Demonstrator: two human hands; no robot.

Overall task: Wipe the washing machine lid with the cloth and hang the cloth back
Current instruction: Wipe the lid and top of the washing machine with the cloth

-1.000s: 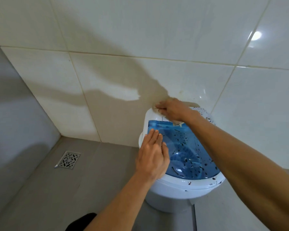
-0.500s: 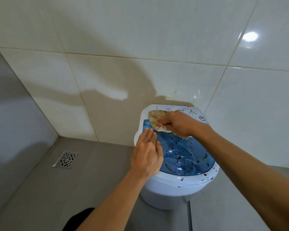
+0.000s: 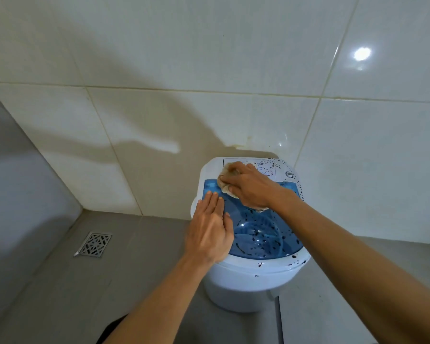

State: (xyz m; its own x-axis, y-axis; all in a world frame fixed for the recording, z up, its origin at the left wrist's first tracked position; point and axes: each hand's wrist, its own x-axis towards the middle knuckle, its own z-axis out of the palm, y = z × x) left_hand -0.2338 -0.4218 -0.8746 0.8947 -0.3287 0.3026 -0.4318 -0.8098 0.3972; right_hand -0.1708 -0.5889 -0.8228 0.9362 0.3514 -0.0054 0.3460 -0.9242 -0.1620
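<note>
A small white washing machine (image 3: 248, 281) stands on the floor against the tiled wall. Its translucent blue lid (image 3: 261, 234) is speckled with dark spots, and so is the white control panel (image 3: 277, 168) behind it. My right hand (image 3: 250, 188) presses a crumpled beige cloth (image 3: 225, 188) onto the back left of the lid, at the panel's edge. My left hand (image 3: 210, 230) lies flat on the lid's left side, fingers together, holding nothing.
A metal floor drain (image 3: 93, 244) sits in the grey floor to the left. White wall tiles (image 3: 159, 125) rise directly behind the machine, and a grey wall (image 3: 15, 189) closes the left side. A dark shape (image 3: 112, 330) shows at the bottom edge.
My right hand with the cloth moved from the white back panel forward onto the blue lid, then slid back toward the panel's edge. My left hand stayed flat on the lid.
</note>
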